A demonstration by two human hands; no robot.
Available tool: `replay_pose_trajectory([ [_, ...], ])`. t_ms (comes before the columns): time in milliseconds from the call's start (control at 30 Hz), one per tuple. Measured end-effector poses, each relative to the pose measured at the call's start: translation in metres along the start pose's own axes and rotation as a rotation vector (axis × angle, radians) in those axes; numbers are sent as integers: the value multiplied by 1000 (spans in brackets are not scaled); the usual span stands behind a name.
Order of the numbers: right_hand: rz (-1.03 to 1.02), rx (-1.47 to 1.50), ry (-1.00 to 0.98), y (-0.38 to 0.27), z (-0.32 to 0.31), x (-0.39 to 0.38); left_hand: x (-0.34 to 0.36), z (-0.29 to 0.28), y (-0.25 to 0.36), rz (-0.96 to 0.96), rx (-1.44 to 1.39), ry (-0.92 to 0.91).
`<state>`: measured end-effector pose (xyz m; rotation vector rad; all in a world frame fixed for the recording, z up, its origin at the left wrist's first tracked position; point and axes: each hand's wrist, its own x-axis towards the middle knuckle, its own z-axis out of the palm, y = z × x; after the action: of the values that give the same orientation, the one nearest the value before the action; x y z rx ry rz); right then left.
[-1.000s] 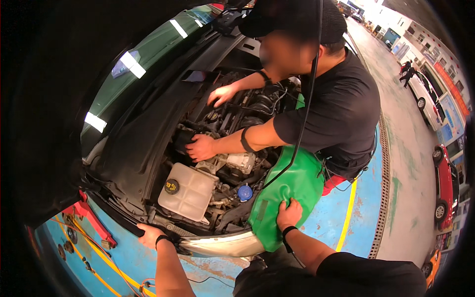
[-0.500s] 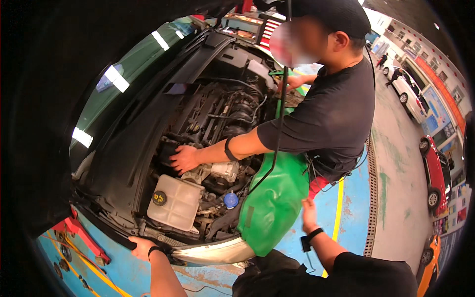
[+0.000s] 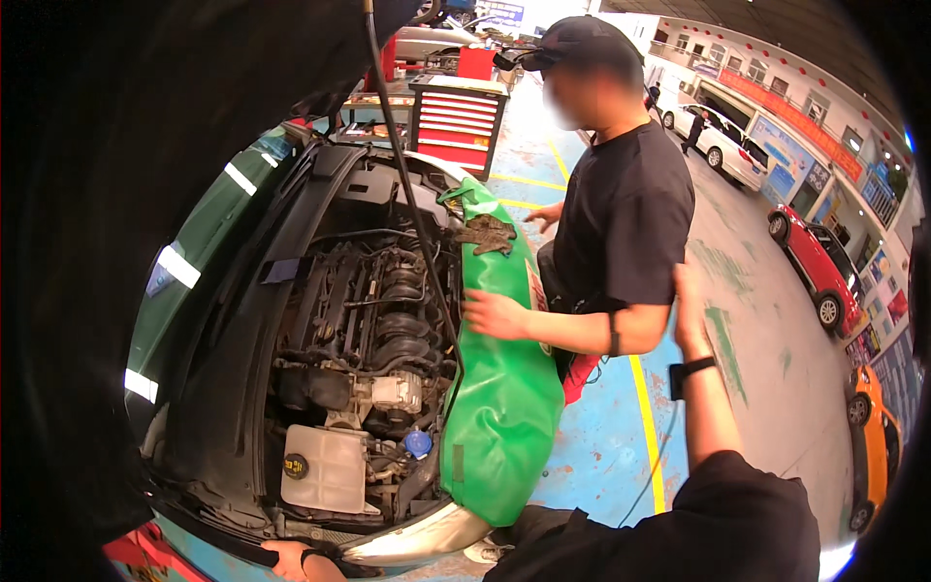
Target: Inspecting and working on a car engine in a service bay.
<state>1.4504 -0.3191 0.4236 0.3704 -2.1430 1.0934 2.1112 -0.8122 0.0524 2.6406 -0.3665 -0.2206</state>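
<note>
My left hand rests on the side edge of a car's open engine bay, its fingers partly cut off by the lower border. Close to it are a whitish headlight and a translucent fluid tank with a black cap. My right hand is raised, empty, fingers stretched out, beside a co-worker's back and upper arm; whether it touches the shirt I cannot tell. The co-worker faces the engine, one hand over a green fender cover. Dirty work gloves lie on that cover.
A thin prop rod crosses the bay beneath the raised hood. A phone lies near the windshield. Beyond stands a red tool cabinet. A blue cap sits among hoses. Red and orange cars stand at right.
The co-worker has straightened and drawn an arm back from the engine to the cover. My right hand has risen from low beside the cover to the co-worker's back. The view has shifted.
</note>
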Motion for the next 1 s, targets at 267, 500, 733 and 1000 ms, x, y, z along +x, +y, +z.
replay_pose_trajectory([
  [267, 307, 325, -276, 88, -58, 19, -35, -59, 10, 66, -63, -99],
  [500, 905, 101, -579, 201, -8, -189, -28, -50, 13, 85, -74, -133],
  [733, 724, -101, -750, 161, 134, -403, -47, -69, 15, 92, -47, -134],
  [1000, 877, -470, -622, 16, 154, -422, -27, -57, 9, 75, -87, -140],
])
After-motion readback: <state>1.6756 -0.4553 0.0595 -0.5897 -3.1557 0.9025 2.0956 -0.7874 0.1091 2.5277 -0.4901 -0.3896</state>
